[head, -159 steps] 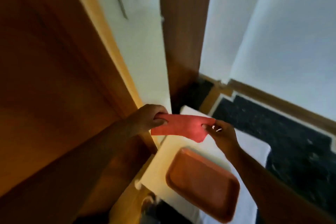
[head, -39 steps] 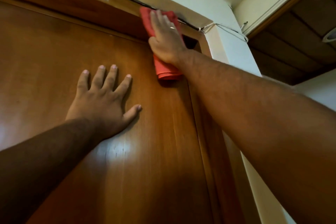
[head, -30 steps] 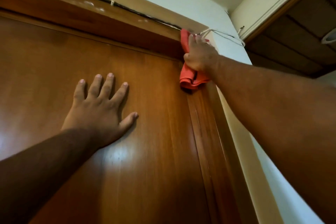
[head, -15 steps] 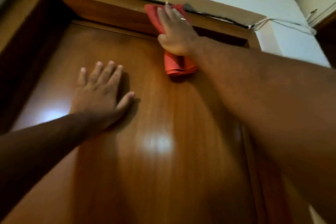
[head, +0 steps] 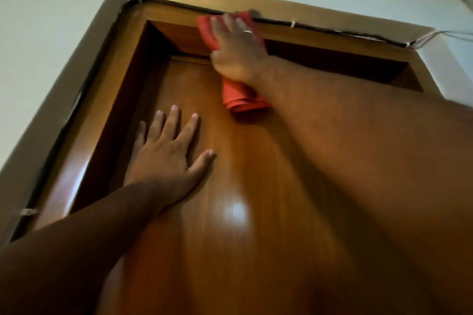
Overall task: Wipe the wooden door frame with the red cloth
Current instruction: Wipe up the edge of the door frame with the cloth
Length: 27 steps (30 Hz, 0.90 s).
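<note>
I look up at the top of a wooden door frame [head: 176, 16]. My right hand [head: 236, 51] presses the red cloth [head: 243, 100] flat against the frame's top rail, left of its middle. The cloth shows above my fingers and hangs folded below my wrist, over the door. My left hand [head: 170, 151] lies flat with spread fingers on the glossy brown door panel [head: 245, 212], holding nothing. The frame's left upright [head: 102, 100] runs down to the lower left.
A thin black cable [head: 320, 29], clipped in places, runs along the frame's outer edge and down the left side. White wires [head: 435, 34] leave the top right corner. Pale wall [head: 46, 28] surrounds the frame.
My right hand has slid the cloth leftward along the top rail from the right corner. My view has turned left, showing the frame's top left corner. My left hand stays on the door.
</note>
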{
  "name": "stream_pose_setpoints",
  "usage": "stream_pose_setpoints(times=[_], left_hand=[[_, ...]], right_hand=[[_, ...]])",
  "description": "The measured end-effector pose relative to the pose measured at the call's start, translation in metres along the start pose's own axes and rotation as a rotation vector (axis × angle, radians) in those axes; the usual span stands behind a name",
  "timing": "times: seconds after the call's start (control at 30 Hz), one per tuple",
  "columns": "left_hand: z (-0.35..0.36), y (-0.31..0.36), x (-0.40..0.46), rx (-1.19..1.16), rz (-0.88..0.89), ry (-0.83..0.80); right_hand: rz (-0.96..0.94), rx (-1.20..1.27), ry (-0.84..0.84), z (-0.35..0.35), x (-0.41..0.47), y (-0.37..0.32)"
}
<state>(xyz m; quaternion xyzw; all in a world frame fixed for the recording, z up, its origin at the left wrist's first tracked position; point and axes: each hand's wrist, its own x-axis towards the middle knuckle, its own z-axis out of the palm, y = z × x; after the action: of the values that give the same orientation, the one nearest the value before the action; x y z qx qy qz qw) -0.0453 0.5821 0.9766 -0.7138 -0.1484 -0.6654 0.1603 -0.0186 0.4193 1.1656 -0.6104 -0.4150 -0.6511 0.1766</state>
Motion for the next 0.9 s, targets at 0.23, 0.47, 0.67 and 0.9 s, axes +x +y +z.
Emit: stream_pose_setpoints(times=[0.23, 0.47, 0.67, 0.9], left_hand=[[-0.003, 0.000, -0.002, -0.043, 0.035, -0.002], [-0.003, 0.002, -0.001, -0.028, 0.051, 0.004], [-0.006, 0.006, -0.004, 0.021, 0.003, -0.040], [-0.012, 0.032, -0.011, 0.074, -0.024, -0.085]], right_hand=[[0.016, -0.138, 0.084, -0.004, -0.016, 0.035], [0.224, -0.135, 0.008, -0.022, -0.028, 0.081], [-0.023, -0.158, -0.024, -0.002, -0.016, 0.027], [0.049, -0.460, -0.110, -0.066, -0.058, 0.172]])
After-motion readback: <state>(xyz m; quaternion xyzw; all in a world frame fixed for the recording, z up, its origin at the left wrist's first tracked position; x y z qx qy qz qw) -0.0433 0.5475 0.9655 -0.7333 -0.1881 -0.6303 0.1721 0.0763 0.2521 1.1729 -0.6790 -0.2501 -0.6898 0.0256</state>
